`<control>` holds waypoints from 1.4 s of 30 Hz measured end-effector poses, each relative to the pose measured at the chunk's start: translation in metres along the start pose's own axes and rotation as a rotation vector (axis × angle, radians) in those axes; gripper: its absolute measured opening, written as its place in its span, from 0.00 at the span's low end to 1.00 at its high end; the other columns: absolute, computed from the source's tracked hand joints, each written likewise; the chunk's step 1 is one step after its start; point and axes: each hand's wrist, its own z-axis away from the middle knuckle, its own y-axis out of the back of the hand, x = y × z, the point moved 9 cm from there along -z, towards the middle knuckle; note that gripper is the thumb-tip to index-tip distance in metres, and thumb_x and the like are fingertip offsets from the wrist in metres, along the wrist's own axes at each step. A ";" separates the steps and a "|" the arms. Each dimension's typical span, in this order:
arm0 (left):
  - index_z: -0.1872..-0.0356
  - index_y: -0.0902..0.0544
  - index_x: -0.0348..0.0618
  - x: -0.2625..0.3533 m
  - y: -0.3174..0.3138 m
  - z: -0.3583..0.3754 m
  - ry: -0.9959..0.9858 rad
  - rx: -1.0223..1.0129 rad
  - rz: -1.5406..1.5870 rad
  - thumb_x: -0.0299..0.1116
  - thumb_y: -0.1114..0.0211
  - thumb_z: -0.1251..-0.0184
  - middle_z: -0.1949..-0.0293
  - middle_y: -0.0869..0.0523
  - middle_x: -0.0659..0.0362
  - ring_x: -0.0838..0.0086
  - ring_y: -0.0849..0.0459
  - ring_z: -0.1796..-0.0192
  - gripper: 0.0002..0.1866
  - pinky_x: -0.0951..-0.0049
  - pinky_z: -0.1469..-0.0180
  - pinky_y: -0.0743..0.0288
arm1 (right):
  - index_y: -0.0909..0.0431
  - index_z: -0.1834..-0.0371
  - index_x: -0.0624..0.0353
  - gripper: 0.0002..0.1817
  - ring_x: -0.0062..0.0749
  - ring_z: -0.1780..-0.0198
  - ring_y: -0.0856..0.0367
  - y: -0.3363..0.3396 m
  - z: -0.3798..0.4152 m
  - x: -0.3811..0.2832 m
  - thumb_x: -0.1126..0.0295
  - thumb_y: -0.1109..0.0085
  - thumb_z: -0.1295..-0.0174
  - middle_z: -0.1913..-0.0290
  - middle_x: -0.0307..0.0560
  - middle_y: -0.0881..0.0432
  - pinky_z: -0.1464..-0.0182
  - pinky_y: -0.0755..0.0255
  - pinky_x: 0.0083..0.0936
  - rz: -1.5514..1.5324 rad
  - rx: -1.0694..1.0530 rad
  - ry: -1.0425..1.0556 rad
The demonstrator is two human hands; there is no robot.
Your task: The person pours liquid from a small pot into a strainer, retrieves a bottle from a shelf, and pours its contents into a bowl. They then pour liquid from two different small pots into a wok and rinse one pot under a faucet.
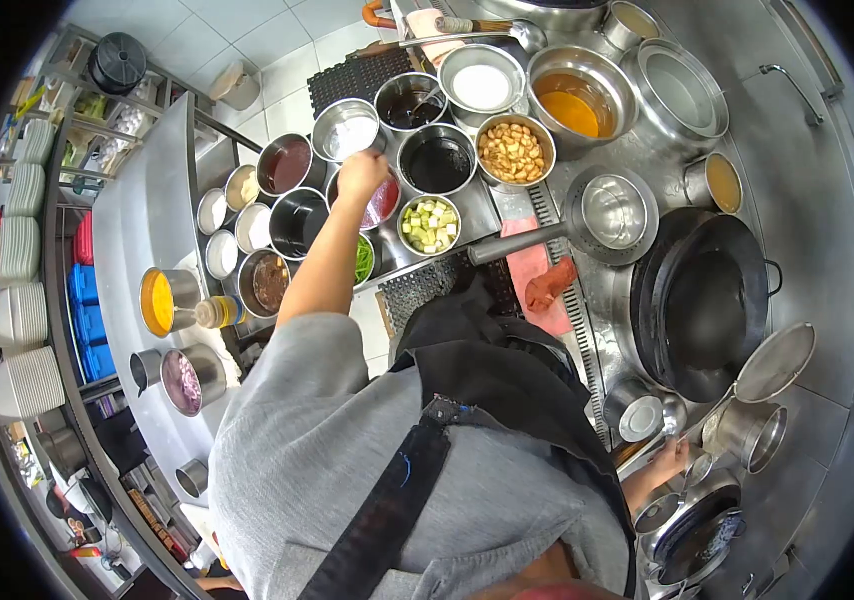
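Observation:
My left hand (362, 175) is closed above the bowl of red sauce (382, 203), just below a metal pot with white contents (351, 134); what its fingers hold is too small to make out. Nearby stand bowls of dark liquid (437, 160), cut green vegetable pieces (429, 224) and peanuts (512, 150). On the right, my right hand (669, 462) is low beside a metal ladle (674, 414) and small pots, its fingers bent round something unclear. Close by rests a round mesh strainer (777, 362).
A black wok (709, 310) sits on the steel stove at right. A perforated ladle (612, 212) has its handle over the counter edge, near a red cloth (550, 287). Left are a steel table (137, 210) and stacked dishes (25, 385). Part of another arm (219, 582) shows bottom left.

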 end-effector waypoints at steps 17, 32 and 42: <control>0.72 0.15 0.36 0.006 -0.090 -0.079 -0.033 -0.548 0.158 0.37 0.36 0.55 0.74 0.14 0.51 0.61 0.15 0.69 0.13 0.67 0.62 0.23 | 0.22 0.45 0.65 0.25 0.16 0.76 0.36 -0.063 0.117 -0.045 0.78 0.44 0.51 0.74 0.35 0.25 0.75 0.43 0.18 0.157 -0.010 0.192; 0.81 0.19 0.37 0.001 -0.037 -0.072 0.036 -0.505 0.614 0.28 0.38 0.55 0.82 0.21 0.60 0.76 0.26 0.78 0.05 0.73 0.73 0.34 | 0.21 0.45 0.60 0.25 0.17 0.77 0.38 -0.087 0.104 -0.098 0.76 0.43 0.50 0.79 0.34 0.31 0.75 0.43 0.21 0.230 -0.058 0.208; 0.85 0.23 0.37 0.087 0.052 -0.082 -0.159 -0.391 0.498 0.25 0.38 0.54 0.87 0.27 0.64 0.81 0.32 0.83 0.06 0.75 0.79 0.40 | 0.21 0.47 0.62 0.25 0.48 0.64 0.16 -0.088 0.119 -0.151 0.77 0.40 0.54 0.65 0.59 0.17 0.58 0.25 0.34 0.627 -0.290 0.456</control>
